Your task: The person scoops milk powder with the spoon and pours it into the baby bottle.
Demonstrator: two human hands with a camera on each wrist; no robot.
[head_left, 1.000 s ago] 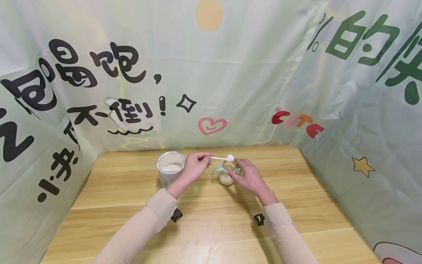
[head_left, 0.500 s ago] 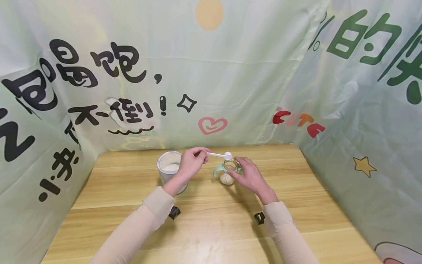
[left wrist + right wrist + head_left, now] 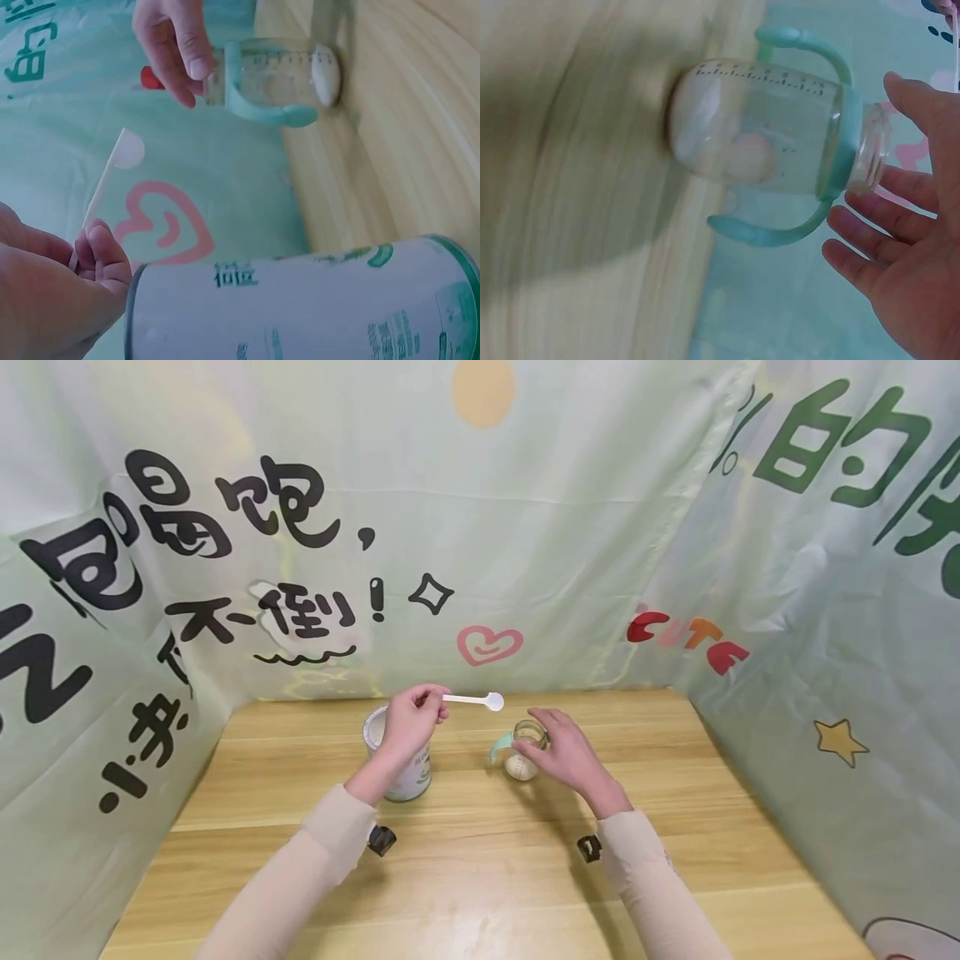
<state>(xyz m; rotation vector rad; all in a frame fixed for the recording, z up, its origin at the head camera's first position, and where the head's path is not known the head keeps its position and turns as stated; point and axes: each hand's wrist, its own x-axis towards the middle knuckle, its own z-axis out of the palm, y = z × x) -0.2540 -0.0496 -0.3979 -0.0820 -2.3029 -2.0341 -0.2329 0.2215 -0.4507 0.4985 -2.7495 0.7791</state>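
Left hand (image 3: pixel 409 723) pinches a slim white plastic scoop (image 3: pixel 471 699); right hand (image 3: pixel 566 750), unclenched, flanks a clear, cylindrical, mint-handled bottle (image 3: pixel 780 131).

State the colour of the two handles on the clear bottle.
Both handles are pale mint green, seen best in the right wrist view.

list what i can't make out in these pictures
- How full the can is: head view, mouth mostly covered by the left grip
- Specks inside the scoop: too small in the head view, bowl side-on in the left wrist view
- Fine print: left wrist view, blurred
- Last green character: head view, cut off by the right edge
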